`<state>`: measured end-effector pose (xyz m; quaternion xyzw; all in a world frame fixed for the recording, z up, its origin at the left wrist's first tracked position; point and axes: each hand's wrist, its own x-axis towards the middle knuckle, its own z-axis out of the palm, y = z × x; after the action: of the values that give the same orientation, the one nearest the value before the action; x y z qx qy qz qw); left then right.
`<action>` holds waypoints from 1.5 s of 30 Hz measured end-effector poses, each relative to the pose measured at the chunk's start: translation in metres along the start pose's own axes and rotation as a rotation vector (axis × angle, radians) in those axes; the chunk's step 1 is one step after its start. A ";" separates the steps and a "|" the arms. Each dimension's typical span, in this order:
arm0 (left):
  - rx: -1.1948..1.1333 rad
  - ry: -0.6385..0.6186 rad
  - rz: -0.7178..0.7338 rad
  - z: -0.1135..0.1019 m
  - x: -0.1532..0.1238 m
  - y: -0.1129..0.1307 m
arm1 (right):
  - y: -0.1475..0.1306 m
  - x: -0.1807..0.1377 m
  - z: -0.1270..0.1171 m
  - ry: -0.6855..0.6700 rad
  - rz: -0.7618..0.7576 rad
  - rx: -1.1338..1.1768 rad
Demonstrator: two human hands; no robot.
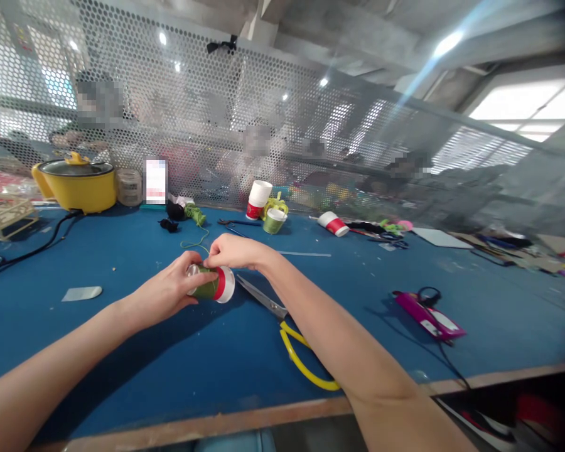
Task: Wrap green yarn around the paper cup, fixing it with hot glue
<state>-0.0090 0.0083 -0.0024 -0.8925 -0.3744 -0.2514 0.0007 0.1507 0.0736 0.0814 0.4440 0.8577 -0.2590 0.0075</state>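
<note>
A paper cup [214,284] wrapped in green yarn, with a red and white rim, lies on its side above the blue table [169,351]. My left hand [167,292] is wrapped round its bottom end. My right hand [233,251] pinches a green yarn strand [195,242] at the top of the cup. The strand runs back to a green yarn bundle [195,215]. Yellow-handled scissors [282,320] lie just right of the cup, under my right forearm.
A yellow cooking pot [78,185] stands at the back left with a black cable [32,248]. Paper cups [258,199], [274,220], [334,223] sit mid-back. A magenta tool [428,314] lies right. A perforated metal screen [263,113] backs the table; people sit beyond it.
</note>
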 end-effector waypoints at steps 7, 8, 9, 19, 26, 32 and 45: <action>0.003 0.002 0.015 0.000 0.000 0.000 | 0.003 -0.003 0.003 -0.007 0.006 0.161; 0.004 0.003 0.015 0.000 0.000 0.000 | 0.005 -0.003 0.005 0.003 -0.004 0.180; 0.005 0.004 0.015 0.000 0.000 0.000 | 0.007 -0.002 0.006 0.016 -0.016 0.200; 0.027 0.004 0.026 0.000 0.000 -0.001 | 0.014 -0.007 0.006 0.094 0.048 0.184; 0.022 0.003 0.032 -0.001 0.000 0.001 | 0.007 -0.004 0.009 0.051 0.024 0.182; 0.024 0.000 0.030 0.000 0.000 -0.002 | 0.016 0.003 0.020 0.158 -0.060 0.263; -0.008 0.027 0.021 0.003 -0.001 -0.006 | 0.019 -0.009 0.028 0.294 -0.130 0.777</action>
<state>-0.0115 0.0125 -0.0067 -0.8930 -0.3640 -0.2648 0.0045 0.1647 0.0637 0.0512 0.3910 0.7146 -0.4967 -0.2995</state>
